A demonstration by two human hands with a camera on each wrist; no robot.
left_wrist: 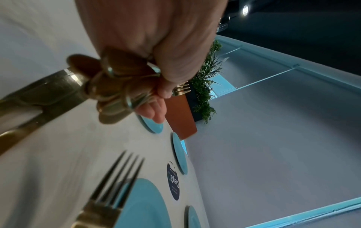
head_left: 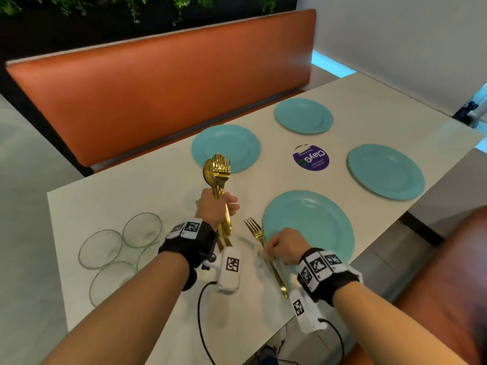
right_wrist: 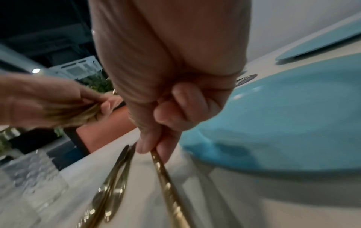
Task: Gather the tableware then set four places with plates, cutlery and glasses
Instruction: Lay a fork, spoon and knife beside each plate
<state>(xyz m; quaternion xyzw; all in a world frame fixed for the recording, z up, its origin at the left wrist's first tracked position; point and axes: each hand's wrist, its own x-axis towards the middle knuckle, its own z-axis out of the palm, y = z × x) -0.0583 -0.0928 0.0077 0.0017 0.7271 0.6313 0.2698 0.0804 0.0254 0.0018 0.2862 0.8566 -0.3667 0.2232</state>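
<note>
Gold cutlery bundle [head_left: 220, 180] stands upright, fisted in the left hand [head_left: 215, 208]; right hand [head_left: 283, 246] pinches 1 fork [head_left: 266, 252] beside the near teal plate [head_left: 316, 219] on the counter [head_left: 131, 198].

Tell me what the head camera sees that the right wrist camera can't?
Only the head view shows all four blue plates, the glasses and the purple sticker's lettering. Only the right wrist view shows the right hand's fingertips pinching the fork handle up close. Both show the left hand gripping the gold cutlery bundle and the nearest plate.
</note>
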